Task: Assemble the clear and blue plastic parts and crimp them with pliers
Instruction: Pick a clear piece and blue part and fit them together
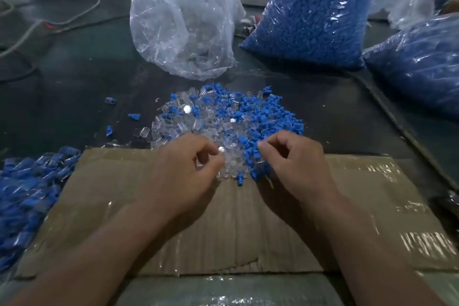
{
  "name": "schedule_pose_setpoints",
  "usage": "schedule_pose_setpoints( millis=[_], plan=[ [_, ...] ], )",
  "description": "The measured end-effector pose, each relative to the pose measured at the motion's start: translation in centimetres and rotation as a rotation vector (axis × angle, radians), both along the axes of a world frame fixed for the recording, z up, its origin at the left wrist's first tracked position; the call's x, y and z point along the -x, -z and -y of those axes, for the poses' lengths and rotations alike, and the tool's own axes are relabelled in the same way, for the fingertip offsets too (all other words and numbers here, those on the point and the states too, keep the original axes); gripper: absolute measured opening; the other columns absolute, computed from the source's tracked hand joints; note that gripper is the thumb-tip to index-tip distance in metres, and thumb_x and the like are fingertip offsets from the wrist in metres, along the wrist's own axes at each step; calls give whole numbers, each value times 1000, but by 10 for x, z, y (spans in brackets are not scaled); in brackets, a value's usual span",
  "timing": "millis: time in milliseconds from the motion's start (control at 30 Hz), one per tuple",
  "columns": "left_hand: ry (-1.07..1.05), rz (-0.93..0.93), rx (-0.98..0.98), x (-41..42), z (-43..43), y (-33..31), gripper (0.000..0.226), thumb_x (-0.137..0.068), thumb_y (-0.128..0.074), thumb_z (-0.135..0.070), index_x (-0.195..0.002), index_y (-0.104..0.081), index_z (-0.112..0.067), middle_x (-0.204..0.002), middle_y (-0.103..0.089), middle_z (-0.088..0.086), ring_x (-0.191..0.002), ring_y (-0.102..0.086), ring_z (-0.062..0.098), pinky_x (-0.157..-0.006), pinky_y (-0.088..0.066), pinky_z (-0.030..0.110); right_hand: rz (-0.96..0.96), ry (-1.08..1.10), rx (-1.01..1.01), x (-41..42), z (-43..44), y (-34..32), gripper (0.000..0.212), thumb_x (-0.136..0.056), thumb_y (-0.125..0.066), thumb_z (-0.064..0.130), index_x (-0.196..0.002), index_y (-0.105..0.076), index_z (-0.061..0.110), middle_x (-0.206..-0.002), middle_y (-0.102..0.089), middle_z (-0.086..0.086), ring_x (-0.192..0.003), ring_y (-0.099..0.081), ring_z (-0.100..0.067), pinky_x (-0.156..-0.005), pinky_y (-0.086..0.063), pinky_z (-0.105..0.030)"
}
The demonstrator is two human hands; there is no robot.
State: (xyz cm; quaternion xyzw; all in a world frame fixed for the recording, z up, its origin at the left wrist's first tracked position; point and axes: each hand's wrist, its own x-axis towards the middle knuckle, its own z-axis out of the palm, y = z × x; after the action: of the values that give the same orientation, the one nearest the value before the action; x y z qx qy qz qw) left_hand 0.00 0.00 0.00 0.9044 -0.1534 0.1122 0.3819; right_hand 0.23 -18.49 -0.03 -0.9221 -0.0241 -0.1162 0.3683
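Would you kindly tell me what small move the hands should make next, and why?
Probably the right hand should pinch up one of the blue parts and bring it to the left hand. The left hand seems to pinch a clear part at the near edge of the pile, while the right hand's curled fingers sit among the blue ones, grip unclear.

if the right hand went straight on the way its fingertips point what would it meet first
The blue parts lying just ahead of the right hand; past them probably the left hand, though depth is unclear.
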Motion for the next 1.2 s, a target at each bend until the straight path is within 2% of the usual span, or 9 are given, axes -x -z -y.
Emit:
schedule_pose_setpoints(
  millis=[67,133,300,500,633,733,867,967,1200],
  plan=[
    [81,71,-93,-4,2,-2,12,-78,-70,-24,-86,-66,-15,-74,-53,-13,-68,-47,-3,-61,-35,9,9,-47,62,4,3,-2,15,-84,-62,30,-70,-57,32,-64,-56,20,-66,-55,-1,-59,-43,-15],
    [149,100,-175,-6,2,4,21,-76,-75,-23,-92,-68,-12,-84,-59,-3,-78,-50,6,-73,-37,14,-7,-90,112,8,6,-2,5,-83,-63,25,-81,-63,30,-69,-53,24,-68,-54,3,-61,-41,-12],
    [229,165,-275,-6,7,6,32,-69,-68,-34,-96,-72,-17,-86,-62,-1,-81,-50,9,-70,-35,19,34,-138,188,8,11,-4,16,-80,-63,13,-93,-68,23,-73,-48,27,-71,-48,9,-61,-34,-8],
    [251,152,-297,-9,8,12,29,-69,-80,-24,-96,-73,-18,-86,-61,1,-80,-54,16,-70,-37,30,-4,-216,275,9,8,-4,20,-80,-61,13,-97,-68,22,-76,-44,25,-76,-43,6,-68,-34,-9],
    [258,173,-272,-11,6,13,28,-65,-82,-20,-91,-74,-16,-82,-63,1,-78,-55,15,-70,-39,29,12,-233,295,10,6,-5,15,-81,-64,18,-95,-67,22,-76,-44,25,-75,-41,9,-68,-33,-10],
    [248,174,-254,-12,3,14,28,-66,-81,-18,-92,-73,-17,-84,-66,-1,-80,-52,8,-73,-41,29,35,-295,305,14,1,-8,9,-80,-68,25,-88,-67,20,-75,-52,13,-71,-43,1,-64,-35,-16],
    [199,161,-205,-9,4,14,36,-66,-82,-16,-100,-69,-14,-89,-70,0,-84,-51,5,-76,-39,31,24,-341,339,16,-7,-7,22,-81,-67,32,-98,-67,19,-79,-51,10,-76,-43,-7,-68,-37,-23],
    [181,134,-185,-8,3,14,40,-69,-79,-14,-107,-67,-14,-95,-69,0,-85,-50,5,-79,-38,31,10,-340,325,16,-10,-7,30,-80,-65,40,-103,-63,20,-81,-44,15,-77,-40,-5,-69,-33,-16],
    [141,105,-93,-6,-2,8,37,-75,-73,-8,-111,-64,-13,-96,-61,-8,-84,-49,-4,-77,-32,13,5,-339,304,18,-12,-8,27,-79,-66,37,-100,-66,20,-85,-48,10,-81,-43,-7,-72,-37,-21]
  ],
)
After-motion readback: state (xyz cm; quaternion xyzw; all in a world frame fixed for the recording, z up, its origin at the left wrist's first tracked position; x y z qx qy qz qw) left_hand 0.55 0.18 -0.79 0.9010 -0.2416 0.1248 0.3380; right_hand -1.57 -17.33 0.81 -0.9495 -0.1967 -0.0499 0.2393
